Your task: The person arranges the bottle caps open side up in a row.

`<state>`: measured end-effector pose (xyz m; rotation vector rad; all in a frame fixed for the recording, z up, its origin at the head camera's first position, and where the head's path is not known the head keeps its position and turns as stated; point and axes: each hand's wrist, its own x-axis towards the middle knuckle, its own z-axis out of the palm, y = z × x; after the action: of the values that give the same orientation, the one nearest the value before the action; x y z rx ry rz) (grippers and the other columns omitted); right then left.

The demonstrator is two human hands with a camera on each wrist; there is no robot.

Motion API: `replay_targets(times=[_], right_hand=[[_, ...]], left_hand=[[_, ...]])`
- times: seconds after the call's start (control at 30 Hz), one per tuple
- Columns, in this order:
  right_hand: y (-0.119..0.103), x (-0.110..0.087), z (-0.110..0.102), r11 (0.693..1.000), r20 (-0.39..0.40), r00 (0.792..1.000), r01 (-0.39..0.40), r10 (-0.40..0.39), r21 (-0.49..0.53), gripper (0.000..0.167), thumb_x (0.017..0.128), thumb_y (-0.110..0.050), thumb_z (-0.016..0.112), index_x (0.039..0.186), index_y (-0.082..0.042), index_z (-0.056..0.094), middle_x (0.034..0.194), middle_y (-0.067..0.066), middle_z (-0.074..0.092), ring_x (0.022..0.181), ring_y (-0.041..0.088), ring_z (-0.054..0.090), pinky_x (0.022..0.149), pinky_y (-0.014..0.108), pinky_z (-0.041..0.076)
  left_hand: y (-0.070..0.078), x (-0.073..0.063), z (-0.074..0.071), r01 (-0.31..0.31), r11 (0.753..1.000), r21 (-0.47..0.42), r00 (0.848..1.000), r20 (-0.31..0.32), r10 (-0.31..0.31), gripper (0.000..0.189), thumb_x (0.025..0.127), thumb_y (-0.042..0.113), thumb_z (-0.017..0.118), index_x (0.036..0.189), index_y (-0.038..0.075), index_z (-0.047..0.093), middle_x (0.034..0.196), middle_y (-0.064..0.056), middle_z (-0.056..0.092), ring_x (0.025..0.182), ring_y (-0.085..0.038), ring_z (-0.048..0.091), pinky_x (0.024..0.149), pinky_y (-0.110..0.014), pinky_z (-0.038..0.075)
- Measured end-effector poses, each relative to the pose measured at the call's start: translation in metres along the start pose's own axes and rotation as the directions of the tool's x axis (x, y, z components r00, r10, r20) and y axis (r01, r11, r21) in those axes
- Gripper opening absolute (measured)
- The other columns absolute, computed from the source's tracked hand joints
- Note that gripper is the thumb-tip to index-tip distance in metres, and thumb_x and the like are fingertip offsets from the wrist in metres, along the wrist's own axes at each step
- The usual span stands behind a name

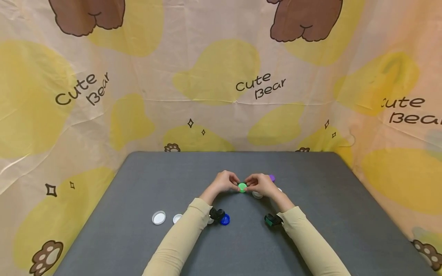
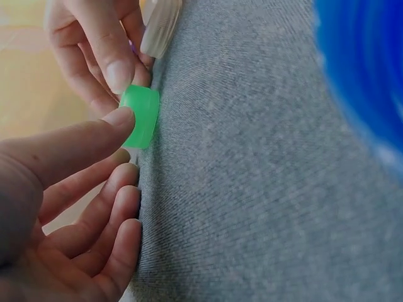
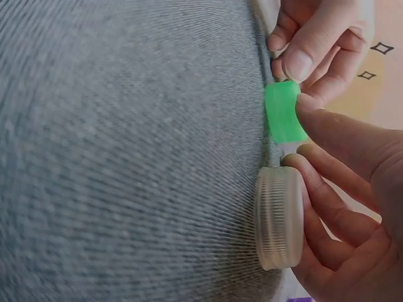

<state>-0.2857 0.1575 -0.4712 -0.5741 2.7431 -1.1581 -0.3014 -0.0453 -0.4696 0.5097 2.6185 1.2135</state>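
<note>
One green cap [image 1: 242,187], half-curled left hand [image 1: 224,182] and right hand [image 1: 262,185] pinching it, one blue cap [image 1: 225,219]

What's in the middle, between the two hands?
A green cap sits between the left hand and the right hand. The head view shows it, with both thumbs at it.

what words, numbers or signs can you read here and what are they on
"cute Bear": cloth, left
"cute Bear": cloth, centre
"ute Bea", edge letters unclear or cut off: cloth, right
Green cap: no readable text
Blue cap: too small or blurred to tell
White cap: too small to tell
No numbers readable
</note>
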Motion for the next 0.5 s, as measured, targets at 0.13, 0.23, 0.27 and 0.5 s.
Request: replay_targets(times=[0.13,0.23,0.27,0.5], right_hand=[[0.0007,0.0005,0.0025,1.000,0.010,1.000,-0.005,0.005,0.010,0.031,0.077,-0.021,0.080,0.102,-0.007,0.070,0.090,0.004,0.071,0.082,0.013,0.067,0.072,0.028,0.054],[0.0000,0.0014,0.0039,1.000,0.009,1.000,-0.018,0.018,0.004,0.030,0.075,-0.022,0.081,0.101,-0.009,0.071,0.090,0.002,0.071,0.083,0.012,0.066,0.073,0.028,0.054],[-0.0003,0.0018,0.0044,1.000,0.009,1.000,-0.021,0.021,0.000,0.030,0.075,-0.023,0.081,0.100,-0.010,0.071,0.090,0.002,0.071,0.083,0.012,0.066,0.073,0.028,0.054],[-0.0011,0.0036,0.0073,0.999,0.003,0.999,-0.042,0.042,-0.029,0.027,0.073,-0.023,0.083,0.096,-0.013,0.072,0.088,-0.001,0.070,0.081,0.009,0.065,0.072,0.026,0.052]], left_hand=[[0.0002,-0.0001,0.0011,0.010,1.000,0.000,1.000,0.011,-0.010,0.023,0.070,0.017,0.084,0.090,0.012,0.074,0.080,0.001,0.068,0.071,-0.010,0.058,0.064,-0.023,0.047],[-0.0001,0.0003,0.0020,0.008,1.000,0.012,1.000,0.013,-0.008,0.022,0.070,0.017,0.085,0.089,0.012,0.075,0.079,0.002,0.068,0.071,-0.010,0.057,0.064,-0.022,0.046],[-0.0001,0.0004,0.0022,0.007,1.000,0.015,1.000,0.015,-0.007,0.022,0.070,0.017,0.084,0.089,0.013,0.075,0.079,0.002,0.067,0.071,-0.010,0.057,0.064,-0.022,0.045],[0.0000,0.0002,0.0026,0.001,1.000,0.006,1.000,0.029,-0.001,0.020,0.071,0.016,0.084,0.089,0.013,0.075,0.076,0.002,0.066,0.068,-0.010,0.055,0.061,-0.022,0.044]])
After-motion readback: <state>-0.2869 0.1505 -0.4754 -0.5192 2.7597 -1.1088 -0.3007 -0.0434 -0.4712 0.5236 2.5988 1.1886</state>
